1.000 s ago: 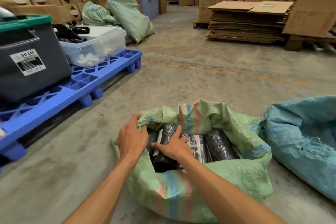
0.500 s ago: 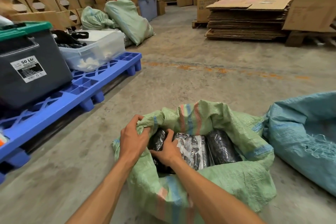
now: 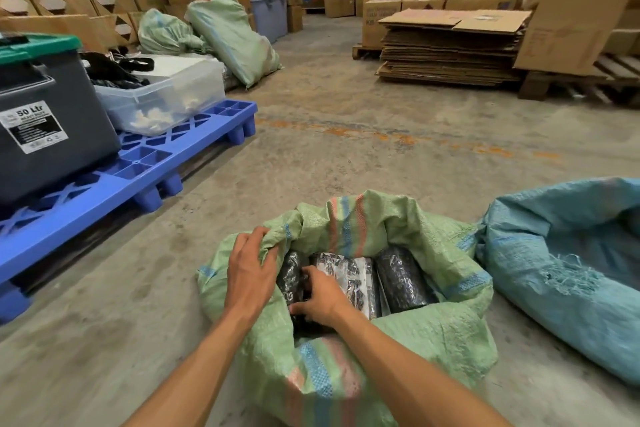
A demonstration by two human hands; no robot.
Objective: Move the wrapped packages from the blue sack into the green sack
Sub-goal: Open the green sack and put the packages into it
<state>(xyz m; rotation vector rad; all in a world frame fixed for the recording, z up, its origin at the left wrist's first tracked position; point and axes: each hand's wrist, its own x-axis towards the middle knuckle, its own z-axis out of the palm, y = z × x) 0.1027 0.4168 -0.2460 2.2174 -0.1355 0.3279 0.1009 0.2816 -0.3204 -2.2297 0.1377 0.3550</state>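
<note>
The green sack (image 3: pixel 433 333) stands open on the concrete floor in front of me. Inside it lie dark wrapped packages (image 3: pixel 400 279), packed side by side. My left hand (image 3: pixel 250 270) grips the sack's left rim and holds it back. My right hand (image 3: pixel 320 298) is inside the mouth, fingers curled on the leftmost wrapped package (image 3: pixel 290 276), pressing it against the sack's wall. The blue sack (image 3: pixel 571 270) lies slumped on the floor to the right, its contents hidden.
A blue plastic pallet (image 3: pixel 145 166) at the left carries a grey bin (image 3: pixel 45 121) and a clear tub (image 3: pixel 162 97). Two full green sacks (image 3: pixel 235 35) lean behind it. Flattened cardboard (image 3: pixel 450 45) is stacked at the far right; boxes line the back.
My right hand has slid left and deeper into the green sack, from the middle package onto the leftmost one. My left hand has taken a tighter hold on the rim.
</note>
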